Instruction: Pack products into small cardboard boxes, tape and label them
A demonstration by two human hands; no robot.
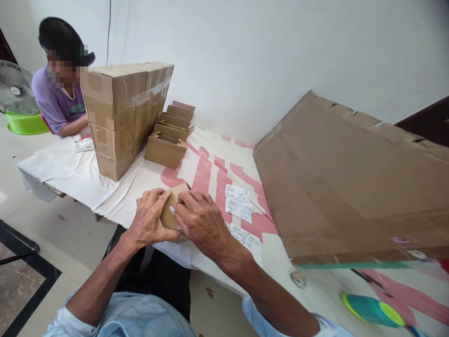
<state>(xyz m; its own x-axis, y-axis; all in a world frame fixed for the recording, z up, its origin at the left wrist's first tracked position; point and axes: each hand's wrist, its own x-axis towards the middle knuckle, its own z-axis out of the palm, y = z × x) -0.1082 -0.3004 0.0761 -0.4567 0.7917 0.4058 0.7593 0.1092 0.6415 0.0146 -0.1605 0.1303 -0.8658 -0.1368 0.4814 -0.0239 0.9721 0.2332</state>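
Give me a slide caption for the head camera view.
Both hands press a small cardboard box on the table.

Matt brown cardboard box (170, 206)

Both forearms, bare below rolled light-blue sleeves, converge forward, the left hand (150, 217) palm-down with fingers curled together and the right hand (201, 220) palm-down beside it, fingertips of the two meeting.
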